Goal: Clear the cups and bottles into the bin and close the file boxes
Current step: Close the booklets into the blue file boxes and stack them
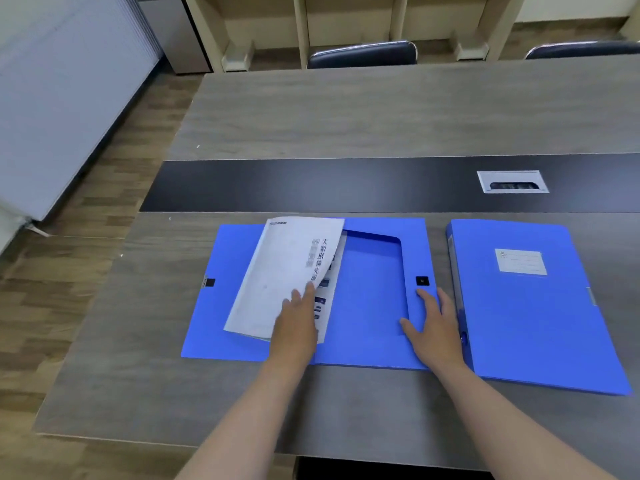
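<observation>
Box (367,299) lies open at the frame's centre, both my hands on it.
My left hand (298,320) reaches forward with fingers stretched flat, pressing on the paper (287,271) that lies tilted over the open lid; it grips nothing. My right hand (433,323) rests palm down on the box's right edge, fingers spread, holding nothing. A second box (526,306), closed, lies just right of it on the table (346,116).
</observation>
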The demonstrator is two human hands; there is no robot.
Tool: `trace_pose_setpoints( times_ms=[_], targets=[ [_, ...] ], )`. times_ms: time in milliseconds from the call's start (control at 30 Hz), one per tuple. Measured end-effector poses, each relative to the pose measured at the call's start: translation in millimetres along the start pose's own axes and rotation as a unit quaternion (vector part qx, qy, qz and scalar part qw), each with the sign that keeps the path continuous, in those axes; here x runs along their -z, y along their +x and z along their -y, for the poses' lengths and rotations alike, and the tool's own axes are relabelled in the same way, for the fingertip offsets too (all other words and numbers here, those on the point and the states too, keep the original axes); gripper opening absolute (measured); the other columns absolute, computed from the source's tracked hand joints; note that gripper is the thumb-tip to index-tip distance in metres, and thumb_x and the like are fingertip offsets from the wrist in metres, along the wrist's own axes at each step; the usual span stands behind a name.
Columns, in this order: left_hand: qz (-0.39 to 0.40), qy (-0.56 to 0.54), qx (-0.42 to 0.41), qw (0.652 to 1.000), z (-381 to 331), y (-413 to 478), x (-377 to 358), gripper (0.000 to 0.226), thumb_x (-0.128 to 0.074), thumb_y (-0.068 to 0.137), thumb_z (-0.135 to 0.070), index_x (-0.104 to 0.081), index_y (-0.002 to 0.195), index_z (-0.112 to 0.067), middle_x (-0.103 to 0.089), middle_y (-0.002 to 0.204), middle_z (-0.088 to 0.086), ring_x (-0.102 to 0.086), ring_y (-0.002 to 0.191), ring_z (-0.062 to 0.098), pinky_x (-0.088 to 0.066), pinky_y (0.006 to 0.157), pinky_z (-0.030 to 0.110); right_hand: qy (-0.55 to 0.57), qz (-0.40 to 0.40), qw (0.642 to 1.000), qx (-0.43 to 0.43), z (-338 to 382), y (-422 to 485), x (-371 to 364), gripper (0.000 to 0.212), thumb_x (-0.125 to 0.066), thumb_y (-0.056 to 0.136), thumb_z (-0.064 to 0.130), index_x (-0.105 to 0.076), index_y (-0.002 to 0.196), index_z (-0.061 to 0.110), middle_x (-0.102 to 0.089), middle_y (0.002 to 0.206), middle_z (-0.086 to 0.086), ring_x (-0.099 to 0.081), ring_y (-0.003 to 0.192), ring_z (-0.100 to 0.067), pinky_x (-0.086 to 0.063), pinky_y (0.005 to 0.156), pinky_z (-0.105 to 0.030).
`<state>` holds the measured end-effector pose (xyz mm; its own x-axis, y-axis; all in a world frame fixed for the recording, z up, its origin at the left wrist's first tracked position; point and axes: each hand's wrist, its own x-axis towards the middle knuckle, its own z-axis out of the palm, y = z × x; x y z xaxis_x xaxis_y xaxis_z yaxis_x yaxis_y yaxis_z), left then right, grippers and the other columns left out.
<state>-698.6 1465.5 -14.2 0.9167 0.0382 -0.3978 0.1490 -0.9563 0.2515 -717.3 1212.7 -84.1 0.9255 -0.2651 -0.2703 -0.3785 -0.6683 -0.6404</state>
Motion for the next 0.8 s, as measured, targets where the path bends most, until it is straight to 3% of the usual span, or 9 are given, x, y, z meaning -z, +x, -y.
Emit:
trace_pose_setpoints(
  times_ms=[200, 333, 400, 433, 500, 667, 733, 800],
  targets=[
    [0.079, 0.043, 0.047, 0.995, 20, 21, -46, 0.064, -0.035, 0.101, -0.005, -0.016, 0.160, -0.021, -0.019, 0.163, 0.015, -0.022, 0.148, 0.039, -0.044, 0.107, 0.050, -0.002, -0.002, 1.000, 0.003, -1, 0, 1, 0.071, -0.070, 0.092, 0.036, -0.038, 0.154, 0.026, -0.015, 0.166, 0.000, -0.021, 0.153, -0.022, -0.035, 0.117, -0.043],
    [0.046, 0.023, 0.011, 0.999, 35, 26, -46, 0.038, -0.036, 0.103, -0.046, -0.050, 0.135, -0.030, -0.042, 0.142, 0.005, -0.040, 0.134, 0.031, -0.050, 0.089, 0.041, -0.001, -0.002, 1.000, 0.004, -1, -1, 1, 0.070, -0.070, 0.093, 0.036, -0.038, 0.154, 0.025, -0.015, 0.166, -0.002, -0.020, 0.153, -0.023, -0.034, 0.117, -0.044],
    [0.026, -0.080, 0.020, 0.996, 48, 26, -35, 0.041, -0.044, 0.099, -0.056, -0.062, 0.125, -0.031, -0.053, 0.133, -0.002, -0.049, 0.130, 0.025, -0.049, 0.097, 0.041, 0.001, 0.000, 1.000, 0.005, -1, -1, 1, 0.070, -0.070, 0.093, 0.036, -0.037, 0.154, 0.026, -0.014, 0.167, -0.001, -0.020, 0.153, -0.023, -0.034, 0.117, -0.044],
    [0.002, -0.122, 0.028, 0.992, 58, 26, -30, 0.044, -0.050, 0.097, -0.057, -0.061, 0.132, -0.033, -0.052, 0.143, -0.005, -0.046, 0.137, 0.024, -0.046, 0.105, 0.042, 0.002, 0.000, 1.000, 0.005, -1, -1, 2, 0.070, -0.070, 0.093, 0.036, -0.037, 0.154, 0.026, -0.014, 0.167, -0.001, -0.020, 0.153, -0.023, -0.034, 0.117, -0.045],
    [-0.059, -0.115, 0.045, 0.991, 84, 28, -18, 0.063, -0.063, 0.092, -0.057, -0.048, 0.149, -0.037, -0.033, 0.165, -0.005, -0.031, 0.151, 0.022, -0.035, 0.115, 0.043, 0.007, 0.001, 1.000, 0.003, -1, -1, 2, 0.070, -0.070, 0.092, 0.036, -0.038, 0.154, 0.026, -0.014, 0.167, -0.001, -0.020, 0.153, -0.023, -0.034, 0.116, -0.044],
    [-0.057, -0.080, 0.152, 0.983, 141, 40, -2, 0.110, -0.073, 0.072, -0.074, -0.012, 0.159, -0.050, 0.014, 0.172, -0.001, 0.006, 0.158, 0.023, -0.016, 0.125, 0.052, 0.008, 0.000, 1.000, 0.001, 2, -1, 2, 0.069, -0.071, 0.092, 0.034, -0.039, 0.153, 0.025, -0.015, 0.166, -0.002, -0.021, 0.153, -0.023, -0.034, 0.117, -0.044],
    [-0.034, -0.118, 0.161, 0.979, 147, 45, -1, 0.116, -0.078, 0.069, -0.071, -0.009, 0.160, -0.050, 0.020, 0.170, 0.000, 0.010, 0.158, 0.025, -0.012, 0.126, 0.050, 0.007, -0.003, 1.000, 0.003, 2, -1, 2, 0.069, -0.071, 0.092, 0.034, -0.039, 0.153, 0.025, -0.015, 0.166, -0.002, -0.021, 0.153, -0.023, -0.034, 0.117, -0.044],
    [-0.013, -0.153, 0.170, 0.973, 147, 51, -5, 0.116, -0.081, 0.070, -0.066, -0.011, 0.160, -0.048, 0.014, 0.171, 0.004, 0.006, 0.158, 0.029, -0.014, 0.125, 0.049, 0.005, -0.005, 1.000, 0.002, 1, -1, 0, 0.070, -0.071, 0.092, 0.034, -0.039, 0.153, 0.025, -0.015, 0.167, -0.002, -0.020, 0.153, -0.023, -0.034, 0.117, -0.046]
  ],
)
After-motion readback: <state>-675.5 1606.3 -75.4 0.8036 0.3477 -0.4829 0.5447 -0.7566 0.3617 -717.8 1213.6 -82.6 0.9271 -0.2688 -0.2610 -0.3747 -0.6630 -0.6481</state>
